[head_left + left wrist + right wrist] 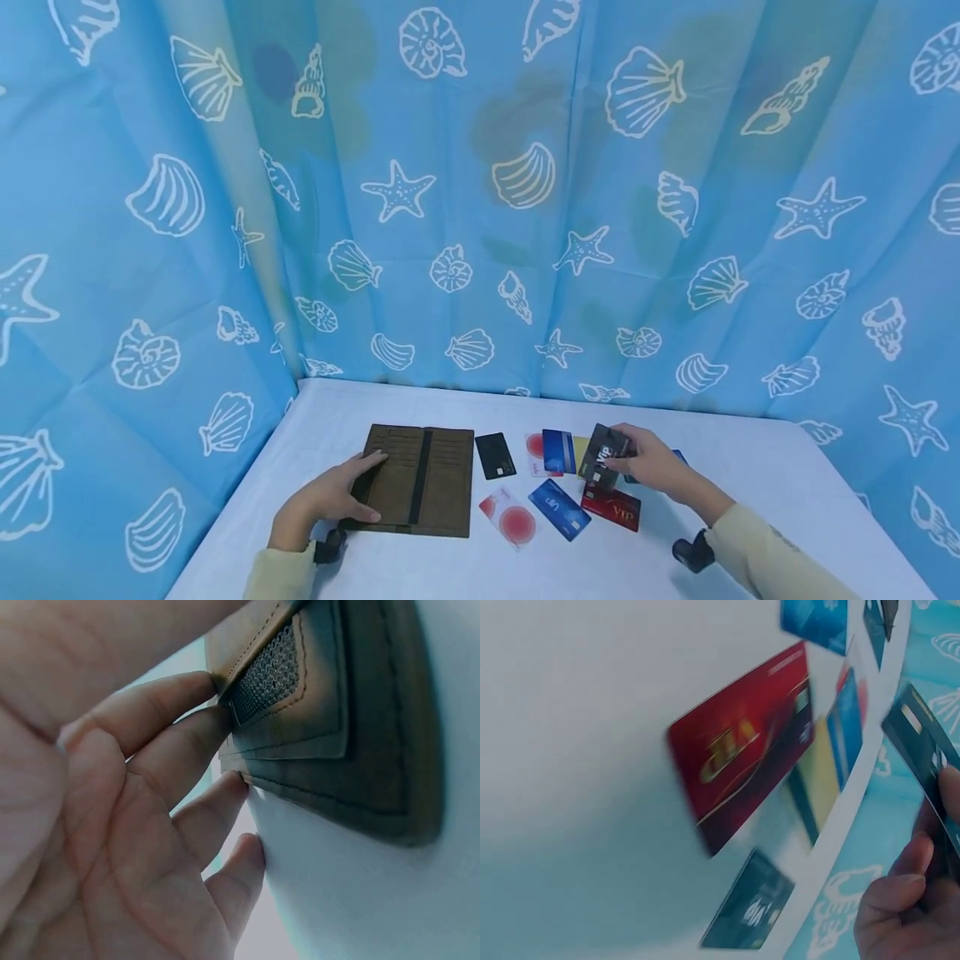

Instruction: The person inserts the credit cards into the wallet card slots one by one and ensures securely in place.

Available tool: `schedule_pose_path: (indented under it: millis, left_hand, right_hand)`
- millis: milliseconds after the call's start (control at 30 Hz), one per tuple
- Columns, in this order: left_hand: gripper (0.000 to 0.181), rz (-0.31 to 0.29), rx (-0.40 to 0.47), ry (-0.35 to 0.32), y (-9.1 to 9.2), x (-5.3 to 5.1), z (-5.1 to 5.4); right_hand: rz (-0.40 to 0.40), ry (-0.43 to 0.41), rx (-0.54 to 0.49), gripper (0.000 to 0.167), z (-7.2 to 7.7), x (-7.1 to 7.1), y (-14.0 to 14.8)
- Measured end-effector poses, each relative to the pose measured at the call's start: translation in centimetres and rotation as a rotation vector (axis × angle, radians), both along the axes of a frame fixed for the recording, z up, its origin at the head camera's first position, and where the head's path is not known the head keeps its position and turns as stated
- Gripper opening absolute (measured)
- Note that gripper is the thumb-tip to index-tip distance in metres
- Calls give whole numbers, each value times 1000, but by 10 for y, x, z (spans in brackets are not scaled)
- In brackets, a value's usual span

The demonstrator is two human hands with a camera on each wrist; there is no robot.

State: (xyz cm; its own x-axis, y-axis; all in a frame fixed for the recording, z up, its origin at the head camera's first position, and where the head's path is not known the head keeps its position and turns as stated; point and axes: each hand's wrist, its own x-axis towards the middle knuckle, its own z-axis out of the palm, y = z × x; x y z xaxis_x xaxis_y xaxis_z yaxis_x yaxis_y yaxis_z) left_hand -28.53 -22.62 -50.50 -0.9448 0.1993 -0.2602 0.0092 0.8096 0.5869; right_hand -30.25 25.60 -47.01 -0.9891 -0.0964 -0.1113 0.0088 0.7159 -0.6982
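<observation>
Right wrist: held card (925,750) cropped

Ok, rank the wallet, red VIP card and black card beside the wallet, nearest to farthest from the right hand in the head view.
1. Red VIP card, lower left of the right hand.
2. Black card, farther left.
3. Wallet, farthest left.

Brown wallet (446,492) spread open, left hand (330,493) touching; dark VIP card (597,458) in right hand (654,461)
</observation>
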Motion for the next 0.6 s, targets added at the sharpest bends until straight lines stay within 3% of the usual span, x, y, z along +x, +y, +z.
schedule_pose_path:
  millis: [267,600]
  left_hand:
    - [95,-4,23,-2,-1,3,0]
    - [95,-2,18,0,-3,-1,-3]
  right_hand:
    - [-21,27,-272,57,-3,-12,-25]
    - [-38,93,-371,52,-9,-23,-51]
